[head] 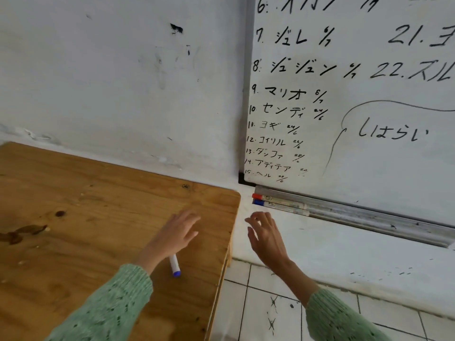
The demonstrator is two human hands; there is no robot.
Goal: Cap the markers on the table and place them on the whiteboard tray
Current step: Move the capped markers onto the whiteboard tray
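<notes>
A white marker with a blue end (175,266) lies on the wooden table (98,205), partly hidden under my left wrist. My left hand (176,232) hovers flat over the table with fingers spread and holds nothing. My right hand (266,237) is in the air past the table's right edge, fingers apart and empty, just below the left end of the whiteboard tray (369,215). Two capped markers rest at that end of the tray: a red-capped marker (275,198) and, below it, a blue-capped marker (280,206).
The whiteboard (369,107), covered in black handwriting, hangs on the white wall (123,82) above the tray. A gap separates the table's right edge from the tray. White tiled floor (258,303) shows below. Dark stains mark the table's left side.
</notes>
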